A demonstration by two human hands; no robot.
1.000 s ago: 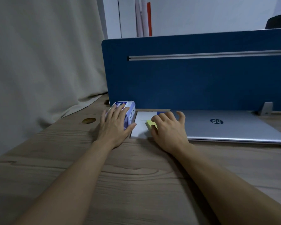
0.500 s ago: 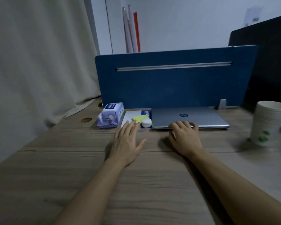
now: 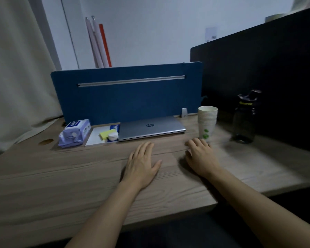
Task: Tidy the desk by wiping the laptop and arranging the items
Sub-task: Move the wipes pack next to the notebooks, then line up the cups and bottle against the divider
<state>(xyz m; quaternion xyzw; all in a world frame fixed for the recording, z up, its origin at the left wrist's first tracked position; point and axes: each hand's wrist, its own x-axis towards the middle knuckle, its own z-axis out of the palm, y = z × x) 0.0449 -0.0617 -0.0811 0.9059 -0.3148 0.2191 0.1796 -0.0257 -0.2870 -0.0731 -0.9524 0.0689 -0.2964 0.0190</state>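
left hand (image 3: 141, 163): flat on the desk (image 3: 61, 176), palm down, fingers straight and slightly spread, holding nothing; it lies in front of the laptop, apart from it.
right hand (image 3: 200, 154): palm down on the desk, fingers loosely bent, holding nothing; its fingertips are near the base of the cups, and contact cannot be told because of blur.
laptop (image 3: 150, 128): closed, silver, lid logo up, lying flat at the back of the desk against the foot of the blue divider (image 3: 125, 97).
wipes (image 3: 75, 132): a soft pack with a blue label, at the left end of the row, just beside the pad.
pad (image 3: 95, 138): a white sheet or notebook lying flat between the wipes and the laptop; a blue printed strip shows at its back right edge.
sticky notes (image 3: 105, 134): a yellow block resting on the pad.
white case (image 3: 113, 136): a small rounded thing on the pad's right edge, touching the sticky notes and just beside the laptop's left front corner.
cups (image 3: 207, 123): a stack of paper cups with green marks, upright, right of the laptop.
bottle (image 3: 244, 120): dark, see-through, upright, right of the cups and near the black partition (image 3: 267, 77).
curtain (image 3: 16, 68): hangs at the left, its hem draped on the desk's far left corner.
in the way: nothing lies between the hands and the laptop; the cups stand directly ahead of the right hand.
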